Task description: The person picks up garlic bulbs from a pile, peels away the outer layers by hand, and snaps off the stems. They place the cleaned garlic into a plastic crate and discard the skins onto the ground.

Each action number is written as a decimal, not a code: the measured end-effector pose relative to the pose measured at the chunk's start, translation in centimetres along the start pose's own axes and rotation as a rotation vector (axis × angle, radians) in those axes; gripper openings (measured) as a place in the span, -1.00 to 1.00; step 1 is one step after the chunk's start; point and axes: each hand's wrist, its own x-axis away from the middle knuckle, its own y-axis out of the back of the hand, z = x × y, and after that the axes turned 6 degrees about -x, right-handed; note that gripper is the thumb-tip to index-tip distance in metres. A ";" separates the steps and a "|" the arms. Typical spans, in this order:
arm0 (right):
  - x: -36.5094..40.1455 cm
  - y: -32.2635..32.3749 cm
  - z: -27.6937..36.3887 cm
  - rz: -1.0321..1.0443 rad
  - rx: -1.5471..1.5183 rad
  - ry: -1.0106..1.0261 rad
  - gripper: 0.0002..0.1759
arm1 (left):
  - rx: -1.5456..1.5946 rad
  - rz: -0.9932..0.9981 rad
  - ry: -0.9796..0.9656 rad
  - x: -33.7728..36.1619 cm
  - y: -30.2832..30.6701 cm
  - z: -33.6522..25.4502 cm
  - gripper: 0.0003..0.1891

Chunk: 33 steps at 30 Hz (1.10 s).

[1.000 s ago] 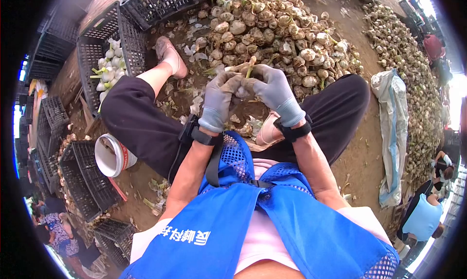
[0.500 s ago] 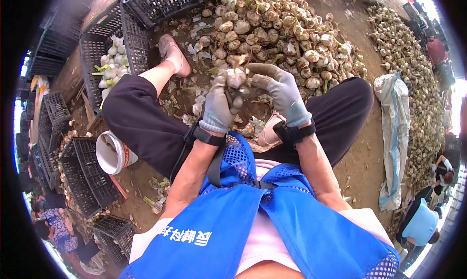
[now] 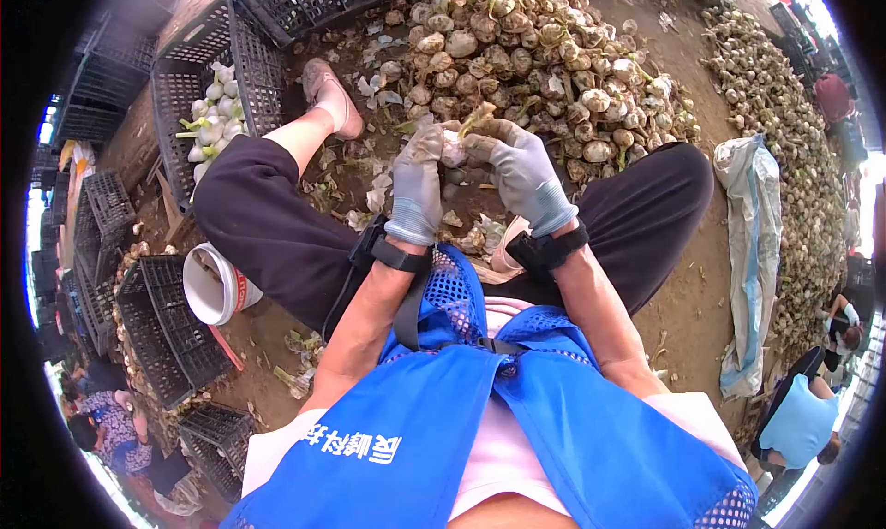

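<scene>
Between my gloved hands is a garlic bulb (image 3: pixel 453 149), pale with a dry brownish stem pointing up and to the right. My left hand (image 3: pixel 418 178) is closed around its left side. From the right, the fingers of my right hand (image 3: pixel 519 165) pinch it near the stem and outer skin. Both hands wear grey gloves, and the fingers partly cover the bulb. Just beyond them rises a large heap of unpeeled garlic (image 3: pixel 544 68) with brown, dirty skins.
Cleaned white bulbs (image 3: pixel 217 118) lie in a black crate (image 3: pixel 175 91) at the upper left. A white bucket (image 3: pixel 208 289) stands by my left knee, near more black crates (image 3: pixel 166 326). A whitish sack (image 3: pixel 746 252) lies at right, beside another long garlic heap (image 3: pixel 784 160). Other people sit farther off.
My right hand has moved left and closed onto the garlic bulb. My left hand's fingers have drawn tighter around it, and the stem has tilted to the right.
</scene>
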 end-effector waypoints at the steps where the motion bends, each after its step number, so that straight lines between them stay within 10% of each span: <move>1: 0.1 0.0 0.0 0.021 0.023 -0.002 -0.81 | 0.016 -0.008 0.050 0.2 -0.2 -0.5 -0.67; 10: 1.0 0.3 1.1 0.218 -0.177 -0.048 -0.72 | 0.531 0.136 0.482 -0.6 1.0 -0.4 -0.67; 13: 0.9 0.1 1.1 0.056 0.055 0.039 -0.70 | 0.564 0.198 0.393 -0.8 1.0 0.2 -0.71; 15: 0.5 0.6 0.2 -0.014 0.516 0.282 -0.67 | -0.161 0.043 -0.313 -0.2 0.1 0.1 -0.73; 20: -0.7 0.0 -2.1 -0.125 0.714 0.530 -0.79 | -0.240 -0.014 -0.346 0.6 -1.1 -1.0 -0.76; 24: -0.8 0.2 -1.6 -0.144 0.449 0.306 -0.73 | -0.115 0.085 -0.174 0.8 0.1 -1.0 -0.74; 27: -1.6 2.4 -1.1 -0.159 0.202 0.096 -0.71 | 0.416 0.177 0.336 0.2 0.0 -1.3 -0.61; 33: -0.1 0.7 0.2 -0.132 0.115 0.129 -0.71 | 0.408 0.258 0.343 0.5 -0.7 -1.9 -0.59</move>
